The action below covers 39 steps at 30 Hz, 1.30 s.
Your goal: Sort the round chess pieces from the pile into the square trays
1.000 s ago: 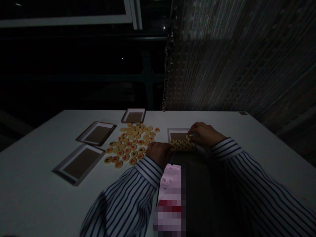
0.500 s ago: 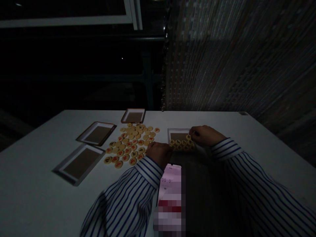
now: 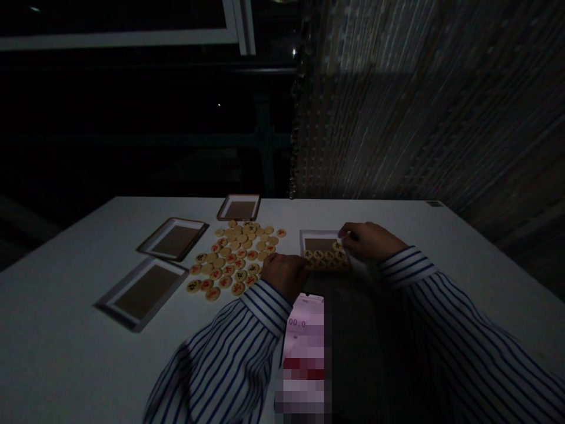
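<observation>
My right hand [image 3: 369, 240] rests at the right side of a small white-rimmed tray [image 3: 315, 235], its curled fingers pinching a round wooden chess piece [image 3: 338, 245] inside it. Several such discs [image 3: 325, 257] lie in rows along the tray's near side. My left hand [image 3: 285, 273] sits curled at the tray's near left corner; whether it holds anything is hidden. A loose pile of chess pieces [image 3: 233, 259], marked in red or black, lies on the white table [image 3: 66, 330] to the left. Both sleeves are blue-striped.
Three more shallow trays stand left of the pile: a small one [image 3: 239, 208] at the back, a middle one [image 3: 173, 238] and a near one [image 3: 141, 291]. A phone [image 3: 304, 330] with a timer screen lies between my arms. A bead curtain [image 3: 419, 100] hangs behind the dim table.
My right hand has shifted slightly over the tray's right side, fingers working at the piece. The left hand and the pile have stayed put.
</observation>
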Each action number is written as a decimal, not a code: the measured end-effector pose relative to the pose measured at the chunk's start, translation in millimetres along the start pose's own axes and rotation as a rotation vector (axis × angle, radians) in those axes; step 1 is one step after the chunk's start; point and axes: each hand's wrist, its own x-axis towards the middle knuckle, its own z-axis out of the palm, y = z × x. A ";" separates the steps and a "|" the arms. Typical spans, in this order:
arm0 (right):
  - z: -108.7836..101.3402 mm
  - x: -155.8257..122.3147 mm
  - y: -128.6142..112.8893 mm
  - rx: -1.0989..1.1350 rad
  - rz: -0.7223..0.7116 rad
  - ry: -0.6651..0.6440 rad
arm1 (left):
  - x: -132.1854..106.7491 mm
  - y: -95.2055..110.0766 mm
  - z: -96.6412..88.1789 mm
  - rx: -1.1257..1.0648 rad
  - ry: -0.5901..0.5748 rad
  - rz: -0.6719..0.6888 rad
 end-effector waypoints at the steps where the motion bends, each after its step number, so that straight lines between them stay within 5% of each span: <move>1: -2.1 -0.4 0.1 -0.010 0.011 0.031 | 0.0 -1.0 0.1 -0.018 0.022 0.000; 9: -15.7 -5.8 -10.0 -0.022 0.021 0.229 | -1.2 -13.4 -10.8 -0.185 0.334 0.039; 15: -21.8 -10.4 -17.3 -0.011 0.000 0.289 | -2.7 -15.3 -27.0 -0.328 0.461 -0.014; 22: -28.0 -15.1 -20.3 0.012 -0.012 0.325 | -8.0 -17.5 -51.4 -0.439 0.460 -0.103; 29: -30.4 -15.9 -23.5 0.015 -0.035 0.322 | -12.6 -45.8 -75.0 -0.366 0.448 -0.135; 39: -30.3 -17.5 -30.0 0.038 -0.061 0.349 | -22.2 -82.6 -78.5 -0.359 0.526 -0.233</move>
